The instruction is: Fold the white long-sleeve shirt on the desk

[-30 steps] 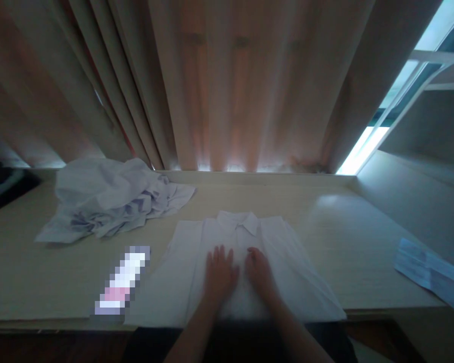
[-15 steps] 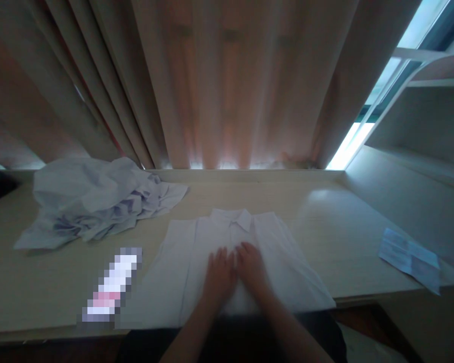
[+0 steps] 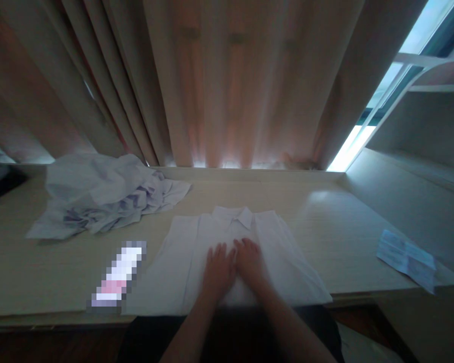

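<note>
A white collared shirt [image 3: 287, 262] lies flat on the pale table [image 3: 344, 237], collar away from me, its lower part reaching the near edge. My left hand [image 3: 218, 269] rests palm down on the middle of the shirt with fingers spread. Right beside it, touching, my right hand [image 3: 248, 262] also presses flat on the cloth. Neither hand holds anything.
A crumpled heap of light clothes [image 3: 102, 196] sits at the back left. A blurred-out flat object [image 3: 117, 277] lies left of the shirt. A folded paper [image 3: 404, 258] lies at the right edge. Curtains [image 3: 227, 85] hang behind the table; white shelving [image 3: 419, 116] stands at the right.
My two hands have come together on the shirt's middle, from slightly apart to side by side. The view has shifted a little.
</note>
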Motion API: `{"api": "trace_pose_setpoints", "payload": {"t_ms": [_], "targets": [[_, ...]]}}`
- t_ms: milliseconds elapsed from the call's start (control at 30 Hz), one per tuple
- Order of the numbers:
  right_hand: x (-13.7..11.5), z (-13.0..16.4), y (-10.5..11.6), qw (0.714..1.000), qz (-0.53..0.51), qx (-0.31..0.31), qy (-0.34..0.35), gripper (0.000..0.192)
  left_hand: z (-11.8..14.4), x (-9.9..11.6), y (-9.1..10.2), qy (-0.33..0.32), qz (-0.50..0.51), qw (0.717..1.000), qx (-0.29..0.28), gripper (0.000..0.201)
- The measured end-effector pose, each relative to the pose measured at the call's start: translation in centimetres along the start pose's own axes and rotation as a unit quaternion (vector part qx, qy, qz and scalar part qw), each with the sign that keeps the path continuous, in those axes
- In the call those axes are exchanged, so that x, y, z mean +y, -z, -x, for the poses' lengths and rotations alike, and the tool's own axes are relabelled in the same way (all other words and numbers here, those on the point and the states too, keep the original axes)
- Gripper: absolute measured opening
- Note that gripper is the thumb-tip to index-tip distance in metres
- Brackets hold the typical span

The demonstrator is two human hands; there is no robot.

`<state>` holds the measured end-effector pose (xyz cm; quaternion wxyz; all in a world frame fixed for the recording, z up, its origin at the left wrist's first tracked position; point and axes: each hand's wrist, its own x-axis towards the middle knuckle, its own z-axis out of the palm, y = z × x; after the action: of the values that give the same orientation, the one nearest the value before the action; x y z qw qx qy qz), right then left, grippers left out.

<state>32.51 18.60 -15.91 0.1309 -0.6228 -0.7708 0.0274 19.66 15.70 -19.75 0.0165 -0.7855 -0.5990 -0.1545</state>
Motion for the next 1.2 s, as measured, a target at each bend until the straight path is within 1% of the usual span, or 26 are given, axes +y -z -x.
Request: {"api": "trace_pose_setpoints", "payload": {"t_ms": [200, 400, 600, 800, 1000, 1200], "targets": [[0.3, -1.1, 0.6, 1.000, -0.018, 0.017, -0.001, 0.026, 0.0, 0.4, 0.7, 0.010, 0.002, 1.000, 0.008, 0.047], [0.5, -1.4, 0.2, 0.998, -0.027, 0.041, -0.030, 0.019, 0.0, 0.5, 0.9, 0.011, -0.005, 1.000, 0.007, 0.049], [0.4, -1.0, 0.2, 0.998, -0.028, 0.050, -0.024, 0.018, -0.1, 0.5, 0.9, 0.008, -0.006, 1.000, -0.001, 0.047], [0.3, -1.0, 0.2, 0.997, -0.035, 0.058, -0.025, 0.022, 0.0, 0.5, 1.0, 0.002, -0.017, 1.000, -0.002, 0.047], [0.5, -0.9, 0.2, 0.997, -0.043, 0.061, -0.020, 0.022, 0.0, 0.5, 1.0, 0.001, -0.021, 1.000, -0.003, 0.045], [0.7, -1.0, 0.8, 0.996, -0.062, 0.059, -0.009, 0.021, 0.1, 0.4, 1.1, -0.003, -0.023, 1.000, 0.007, 0.045]]}}
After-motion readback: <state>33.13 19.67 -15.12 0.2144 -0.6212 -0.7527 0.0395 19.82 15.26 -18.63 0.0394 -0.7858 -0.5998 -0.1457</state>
